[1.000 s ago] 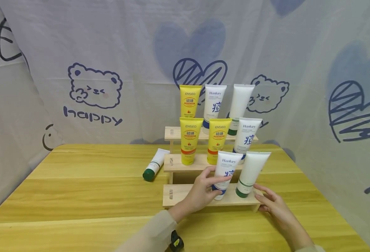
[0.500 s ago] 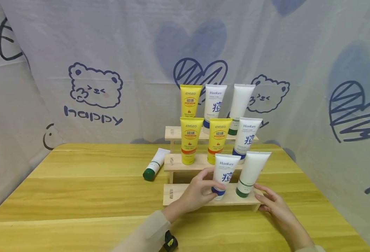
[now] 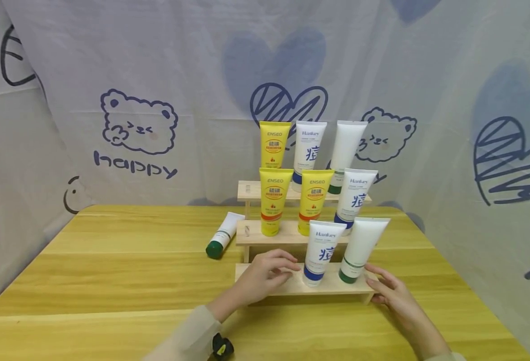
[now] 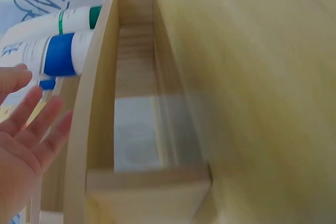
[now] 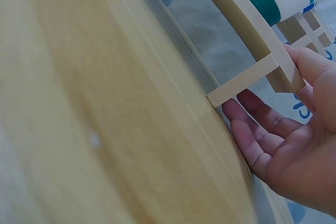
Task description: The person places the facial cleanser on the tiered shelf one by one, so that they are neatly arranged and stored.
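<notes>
On the bottom step of a three-tier wooden display rack (image 3: pixel 274 286) stands a white squeeze tube with a blue band (image 3: pixel 321 255). My left hand (image 3: pixel 262 276) is just left of that tube, apart from it, its fingers loosely extended; in the left wrist view the fingers (image 4: pixel 39 124) spread beside the step with nothing in them. Right of the blue-banded tube, a white tube with a green cap (image 3: pixel 359 253) stands cap down. My right hand (image 3: pixel 393 293) holds the right end of the bottom step; in the right wrist view its fingers (image 5: pixel 262 124) curl below the board by the leg.
Two yellow tubes (image 3: pixel 274 200) and a white-and-blue tube (image 3: pixel 355 198) stand on the middle step. Up top are a yellow tube (image 3: pixel 274 143), a Hankey tube (image 3: pixel 307 150) and a green-capped tube (image 3: pixel 347 150). Another green-capped tube (image 3: pixel 224 235) lies on the table (image 3: pixel 111 271) left of the rack.
My left hand has set the blue-banded tube down slightly left and lower, let go of it and drawn back to the left. The right hand stays at the rack's end.
</notes>
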The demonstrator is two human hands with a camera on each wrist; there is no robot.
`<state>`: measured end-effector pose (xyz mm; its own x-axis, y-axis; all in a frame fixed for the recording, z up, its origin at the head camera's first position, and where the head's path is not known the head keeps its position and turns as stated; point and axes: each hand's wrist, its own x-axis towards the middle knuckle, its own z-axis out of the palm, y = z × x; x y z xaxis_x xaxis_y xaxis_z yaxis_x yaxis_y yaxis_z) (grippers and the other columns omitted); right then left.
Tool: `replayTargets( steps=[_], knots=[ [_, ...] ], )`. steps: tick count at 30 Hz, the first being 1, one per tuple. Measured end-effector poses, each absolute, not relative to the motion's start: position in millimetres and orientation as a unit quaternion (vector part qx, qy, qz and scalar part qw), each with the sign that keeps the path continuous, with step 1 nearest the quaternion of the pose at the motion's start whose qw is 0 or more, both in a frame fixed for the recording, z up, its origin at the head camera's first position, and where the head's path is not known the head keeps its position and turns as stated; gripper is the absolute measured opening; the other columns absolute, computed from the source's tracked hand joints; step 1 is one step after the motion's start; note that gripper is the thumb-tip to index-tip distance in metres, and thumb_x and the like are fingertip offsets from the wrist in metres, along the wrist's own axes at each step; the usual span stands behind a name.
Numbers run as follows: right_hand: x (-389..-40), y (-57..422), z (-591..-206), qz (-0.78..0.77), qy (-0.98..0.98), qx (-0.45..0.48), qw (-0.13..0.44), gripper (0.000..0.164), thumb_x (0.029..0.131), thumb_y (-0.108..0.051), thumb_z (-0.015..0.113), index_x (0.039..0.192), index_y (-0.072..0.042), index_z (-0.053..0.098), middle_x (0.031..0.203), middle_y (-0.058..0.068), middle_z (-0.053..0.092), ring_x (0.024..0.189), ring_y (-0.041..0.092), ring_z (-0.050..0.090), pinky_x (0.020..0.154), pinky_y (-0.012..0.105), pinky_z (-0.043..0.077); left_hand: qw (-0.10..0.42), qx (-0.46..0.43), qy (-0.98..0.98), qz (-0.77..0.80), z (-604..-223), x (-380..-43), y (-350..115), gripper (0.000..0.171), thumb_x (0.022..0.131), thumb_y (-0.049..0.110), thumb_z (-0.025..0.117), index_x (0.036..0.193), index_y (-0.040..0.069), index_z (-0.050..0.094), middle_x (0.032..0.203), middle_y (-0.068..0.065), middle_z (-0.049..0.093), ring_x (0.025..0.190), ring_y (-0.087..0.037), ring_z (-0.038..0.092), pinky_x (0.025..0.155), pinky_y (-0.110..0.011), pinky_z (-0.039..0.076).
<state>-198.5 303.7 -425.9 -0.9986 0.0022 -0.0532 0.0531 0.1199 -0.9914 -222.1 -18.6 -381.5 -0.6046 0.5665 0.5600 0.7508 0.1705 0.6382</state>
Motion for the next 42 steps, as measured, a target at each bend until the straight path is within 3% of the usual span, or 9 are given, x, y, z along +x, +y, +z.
replayTargets(
  steps=[8, 15, 22, 26, 32, 37, 42],
  knots=[
    [-199, 305, -426, -0.659, 0.752, 0.018, 0.02, 0.025, 0.087, -0.019, 0.058, 0.111, -0.025, 0.058, 0.107, 0.006, 0.054, 0.084, 0.015, 0.056, 0.067, 0.028, 0.047, 0.086, -0.445, -0.779, -0.434, -376, -229, -43, 0.018, 0.083, 0.0, 0.059, 0.101, 0.0, 0.063, 0.098, -0.009, 0.063, 0.089, -0.02, 0.059, 0.068, -0.019, 0.048],
    [-199, 305, -425, -0.661, 0.749, 0.018, 0.026, 0.021, 0.087, -0.02, 0.058, 0.104, -0.033, 0.058, 0.104, 0.005, 0.055, 0.083, 0.015, 0.056, 0.067, 0.028, 0.047, -0.006, -0.43, -0.812, -0.394, -356, -226, -63, 0.02, 0.086, 0.007, 0.058, 0.104, 0.0, 0.062, 0.099, -0.01, 0.062, 0.086, -0.014, 0.056, 0.067, -0.021, 0.048],
    [-200, 305, -425, -0.658, 0.752, 0.02, 0.022, 0.023, 0.087, -0.019, 0.058, 0.108, -0.028, 0.057, 0.107, 0.006, 0.053, 0.084, 0.015, 0.055, 0.068, 0.029, 0.047, -0.057, -0.407, -0.823, -0.391, -344, -228, -87, 0.022, 0.088, 0.012, 0.057, 0.107, 0.004, 0.063, 0.102, -0.01, 0.062, 0.087, -0.015, 0.057, 0.068, -0.027, 0.048],
    [-200, 305, -425, -0.657, 0.754, 0.025, 0.021, 0.025, 0.087, -0.02, 0.058, 0.11, -0.026, 0.057, 0.109, 0.009, 0.053, 0.084, 0.015, 0.055, 0.068, 0.029, 0.047, -0.064, -0.394, -0.82, -0.411, -344, -231, -103, 0.023, 0.088, 0.013, 0.057, 0.108, 0.004, 0.062, 0.102, -0.01, 0.062, 0.087, -0.016, 0.057, 0.071, -0.029, 0.048],
    [-200, 305, -424, -0.657, 0.753, 0.027, 0.024, 0.023, 0.087, -0.021, 0.059, 0.109, -0.027, 0.057, 0.109, 0.008, 0.053, 0.084, 0.015, 0.056, 0.068, 0.029, 0.047, -0.077, -0.353, -0.81, -0.462, -349, -239, -126, 0.027, 0.088, 0.01, 0.056, 0.111, -0.004, 0.058, 0.104, -0.016, 0.061, 0.086, -0.02, 0.059, 0.065, -0.032, 0.05],
    [-200, 305, -425, -0.66, 0.751, 0.028, 0.022, 0.022, 0.087, -0.02, 0.059, 0.105, -0.031, 0.057, 0.105, 0.007, 0.054, 0.083, 0.015, 0.057, 0.068, 0.028, 0.047, -0.06, -0.299, -0.821, -0.483, -355, -249, -138, 0.026, 0.087, 0.006, 0.056, 0.11, -0.004, 0.057, 0.098, -0.015, 0.06, 0.083, -0.026, 0.059, 0.064, -0.036, 0.05],
    [-200, 305, -426, -0.658, 0.753, 0.028, 0.022, 0.029, 0.087, -0.019, 0.058, 0.115, -0.02, 0.056, 0.109, 0.007, 0.052, 0.084, 0.015, 0.056, 0.069, 0.029, 0.047, -0.036, -0.255, -0.821, -0.509, -364, -257, -144, 0.025, 0.085, 0.0, 0.056, 0.109, -0.008, 0.057, 0.098, -0.022, 0.059, 0.078, -0.027, 0.06, 0.063, -0.038, 0.05]
  ],
)
